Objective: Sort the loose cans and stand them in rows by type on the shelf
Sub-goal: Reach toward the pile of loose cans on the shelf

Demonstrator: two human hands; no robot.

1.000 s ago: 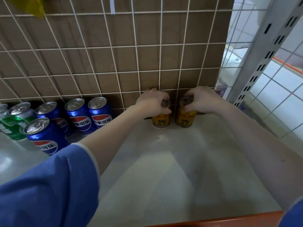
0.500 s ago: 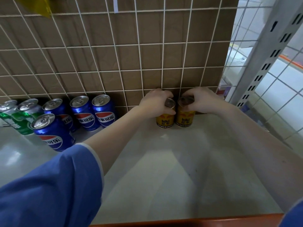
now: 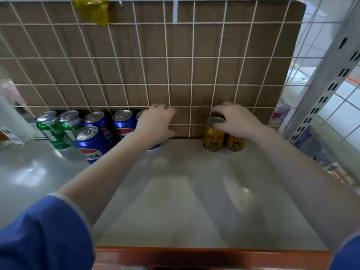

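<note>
Two short gold Red Bull cans (image 3: 212,141) stand side by side against the back of the shelf (image 3: 185,191) at the right. My right hand (image 3: 235,119) grips the right gold can (image 3: 234,143) from above, its fingertips touching the lid of the left one. My left hand (image 3: 155,123) is curled round a blue Pepsi can (image 3: 154,147), of which only the base and a bit of lid show. To its left stand three more blue Pepsi cans (image 3: 90,145) and two green cans (image 3: 51,131), all upright.
A wire grid over brown cardboard (image 3: 175,65) closes the back. A grey slotted upright post (image 3: 321,94) and wire mesh bound the right side. The shelf has an orange front edge (image 3: 194,256). Yellow tape (image 3: 91,10) hangs at the top left.
My left hand let go of the left gold can and moved left onto a blue Pepsi can. The right hand stays on the gold cans. The view has shifted right.
</note>
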